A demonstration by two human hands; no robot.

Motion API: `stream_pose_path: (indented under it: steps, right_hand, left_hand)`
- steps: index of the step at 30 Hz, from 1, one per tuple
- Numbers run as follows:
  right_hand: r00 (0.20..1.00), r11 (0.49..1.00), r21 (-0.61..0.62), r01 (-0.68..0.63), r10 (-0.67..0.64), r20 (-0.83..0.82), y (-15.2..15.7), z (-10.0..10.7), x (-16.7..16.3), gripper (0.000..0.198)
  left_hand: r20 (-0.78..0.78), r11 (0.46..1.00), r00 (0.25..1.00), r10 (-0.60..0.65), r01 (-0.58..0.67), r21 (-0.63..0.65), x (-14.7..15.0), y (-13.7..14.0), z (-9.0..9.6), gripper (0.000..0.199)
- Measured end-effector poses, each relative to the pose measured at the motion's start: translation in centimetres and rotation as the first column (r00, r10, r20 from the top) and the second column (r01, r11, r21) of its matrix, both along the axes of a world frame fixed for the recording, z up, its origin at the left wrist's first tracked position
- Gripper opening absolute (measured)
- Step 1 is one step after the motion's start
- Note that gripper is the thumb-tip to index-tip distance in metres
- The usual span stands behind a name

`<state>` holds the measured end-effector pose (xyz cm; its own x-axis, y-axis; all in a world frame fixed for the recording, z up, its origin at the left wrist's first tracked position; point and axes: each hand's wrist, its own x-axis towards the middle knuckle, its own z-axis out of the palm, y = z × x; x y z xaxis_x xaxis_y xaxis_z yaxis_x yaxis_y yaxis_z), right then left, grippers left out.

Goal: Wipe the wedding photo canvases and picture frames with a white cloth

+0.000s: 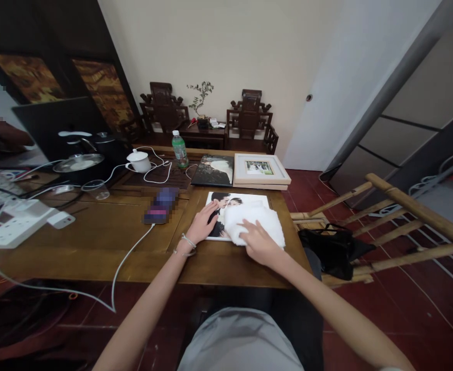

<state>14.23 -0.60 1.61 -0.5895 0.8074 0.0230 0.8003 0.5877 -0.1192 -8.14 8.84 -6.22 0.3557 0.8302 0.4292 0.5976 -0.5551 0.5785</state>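
A photo panel (pixel 218 233) showing two people lies flat on the wooden table before me. My left hand (pixel 203 222) rests on its left edge, fingers stretched out and the palm low. On the panel's right part sits a folded white towel (pixel 267 226), covering much of the picture. My right hand (pixel 260 242) presses on the towel's near side and grips it, with some fingers bent into the fabric. Just behind the panel are a dark photo panel (pixel 213 171) and a light-framed picture (pixel 262 170), side by side.
A phone (pixel 160 206) with a white cable lies left of my hands. Farther left are a power strip (pixel 16 226), a plastic cup (pixel 96 189), a lidded white cup (pixel 138 162) and a bottle (pixel 179 149). A bamboo chair (pixel 415 226) holding a black bag (pixel 329 252) stands right.
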Motion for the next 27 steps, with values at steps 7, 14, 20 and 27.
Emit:
stream_pose_path:
  steps: [7,14,20,27]
  right_hand:
    - [0.995,0.988,0.115,0.102,-0.102,-0.009,8.6,-0.7,-0.4,0.04]
    - [0.993,0.977,0.187,0.106,-0.114,0.035,8.3,-1.7,-1.3,0.038]
    - [0.999,0.989,0.145,0.019,-0.024,0.037,0.0,-2.2,-0.8,0.042]
    - [0.996,1.0,0.03,-0.004,0.007,-0.093,-2.4,-1.3,2.9,0.042]
  left_hand:
    - [0.015,1.0,1.0,-0.007,0.006,0.016,0.0,0.1,0.1,0.044]
    - [0.023,1.0,1.0,0.003,-0.003,-0.015,0.0,0.0,-0.1,0.044]
    - [0.005,1.0,1.0,0.005,-0.005,-0.003,0.1,0.0,0.0,0.044]
    - [0.017,1.0,1.0,0.007,-0.007,0.009,0.2,-0.1,0.2,0.044]
